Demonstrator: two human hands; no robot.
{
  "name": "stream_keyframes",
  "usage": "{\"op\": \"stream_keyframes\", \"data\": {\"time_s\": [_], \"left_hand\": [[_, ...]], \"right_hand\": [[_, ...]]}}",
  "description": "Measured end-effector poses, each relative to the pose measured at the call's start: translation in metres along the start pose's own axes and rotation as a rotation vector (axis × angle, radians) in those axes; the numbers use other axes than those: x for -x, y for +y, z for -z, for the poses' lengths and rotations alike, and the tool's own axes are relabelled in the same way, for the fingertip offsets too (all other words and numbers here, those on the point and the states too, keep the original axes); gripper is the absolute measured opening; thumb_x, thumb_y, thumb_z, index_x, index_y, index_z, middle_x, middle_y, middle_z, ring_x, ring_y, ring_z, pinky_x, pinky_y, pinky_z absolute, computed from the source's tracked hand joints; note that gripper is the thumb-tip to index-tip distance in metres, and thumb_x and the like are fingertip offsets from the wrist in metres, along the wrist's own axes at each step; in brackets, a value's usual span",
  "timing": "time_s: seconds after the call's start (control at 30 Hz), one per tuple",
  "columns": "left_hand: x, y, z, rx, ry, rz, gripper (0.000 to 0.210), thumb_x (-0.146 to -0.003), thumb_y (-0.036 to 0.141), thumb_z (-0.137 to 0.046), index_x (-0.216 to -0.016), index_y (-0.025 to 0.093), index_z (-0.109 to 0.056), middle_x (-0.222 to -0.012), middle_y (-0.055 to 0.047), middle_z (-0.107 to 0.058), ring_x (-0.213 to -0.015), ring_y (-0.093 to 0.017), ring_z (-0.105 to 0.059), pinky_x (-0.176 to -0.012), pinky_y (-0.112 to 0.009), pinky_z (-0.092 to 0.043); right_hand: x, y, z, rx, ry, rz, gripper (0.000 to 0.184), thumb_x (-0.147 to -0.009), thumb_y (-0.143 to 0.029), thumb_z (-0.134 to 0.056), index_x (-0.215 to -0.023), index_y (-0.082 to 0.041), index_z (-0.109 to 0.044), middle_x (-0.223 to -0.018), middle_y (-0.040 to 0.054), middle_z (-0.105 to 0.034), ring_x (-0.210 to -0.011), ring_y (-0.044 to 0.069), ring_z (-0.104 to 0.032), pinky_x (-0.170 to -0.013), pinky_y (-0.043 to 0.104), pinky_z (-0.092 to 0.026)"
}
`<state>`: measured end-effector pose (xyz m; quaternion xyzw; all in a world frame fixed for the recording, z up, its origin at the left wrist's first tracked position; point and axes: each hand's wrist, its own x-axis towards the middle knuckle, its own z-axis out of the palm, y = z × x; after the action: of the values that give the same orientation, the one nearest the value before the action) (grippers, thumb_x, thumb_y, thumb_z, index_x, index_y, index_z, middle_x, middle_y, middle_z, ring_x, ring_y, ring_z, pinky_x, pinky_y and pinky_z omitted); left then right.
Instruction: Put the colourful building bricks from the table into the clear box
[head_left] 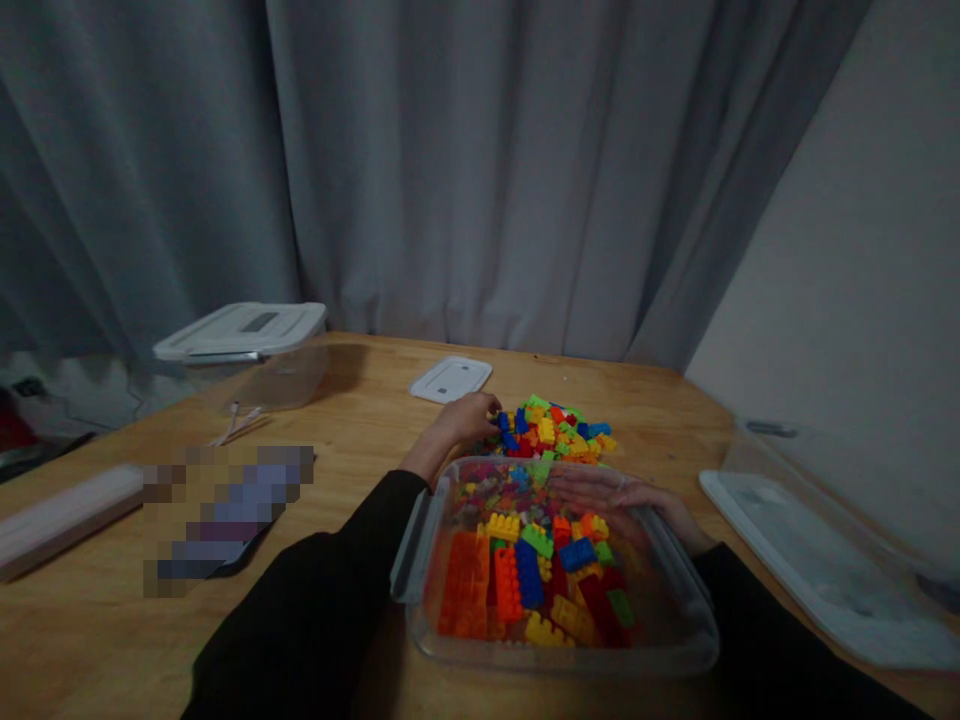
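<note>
A clear plastic box (562, 655) stands in front of me with toy building blocks (529, 575) in red, blue, yellow, green and orange inside. Just behind it lies a heap of the same blocks (551, 430). My left hand (469, 415) reaches past the box to the left edge of the heap, its fingers loosely curved against the blocks; some fingertips are hidden. My right hand (634, 495) is at the box's far right side, between box and heap. Its fingers are stretched out flat towards the left, partly seen through the clear wall.
A white lid (450, 380) lies behind my left hand. At the back left stands a clear box with a white lid (247, 330). A long pale case (71, 515) and a blurred-out flat item (240, 515) lie left. Another clear container (817, 500) stands at right.
</note>
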<state>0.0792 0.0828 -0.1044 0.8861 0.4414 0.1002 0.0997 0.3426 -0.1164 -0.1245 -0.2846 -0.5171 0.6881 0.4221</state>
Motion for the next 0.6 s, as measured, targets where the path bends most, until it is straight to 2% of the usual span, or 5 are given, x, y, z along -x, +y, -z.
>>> {"op": "stream_keyframes", "data": {"time_s": [0.4,0.6], "left_hand": [[0.004,0.001,0.012,0.011,0.036,-0.021,0.037,-0.099,0.036,-0.064,-0.13,0.018,-0.062,-0.133,-0.011,-0.065,-0.112,-0.026,-0.067,-0.094,-0.048,-0.058],[0.006,0.007,0.022,0.047,0.046,-0.05,0.037,-0.098,0.036,-0.064,-0.13,0.018,-0.062,-0.132,-0.011,-0.065,-0.112,-0.026,-0.067,-0.094,-0.048,-0.058]], "right_hand": [[0.0,0.002,0.003,0.001,-0.045,0.032,0.062,-0.077,-0.024,-0.052,-0.136,-0.017,-0.067,-0.144,0.0107,-0.066,-0.144,0.032,-0.05,-0.128,0.053,-0.024],[0.0,0.0,0.002,-0.002,-0.018,0.023,0.061,-0.076,-0.025,-0.055,-0.134,-0.018,-0.069,-0.143,0.0106,-0.066,-0.144,0.033,-0.051,-0.127,0.053,-0.027]]}}
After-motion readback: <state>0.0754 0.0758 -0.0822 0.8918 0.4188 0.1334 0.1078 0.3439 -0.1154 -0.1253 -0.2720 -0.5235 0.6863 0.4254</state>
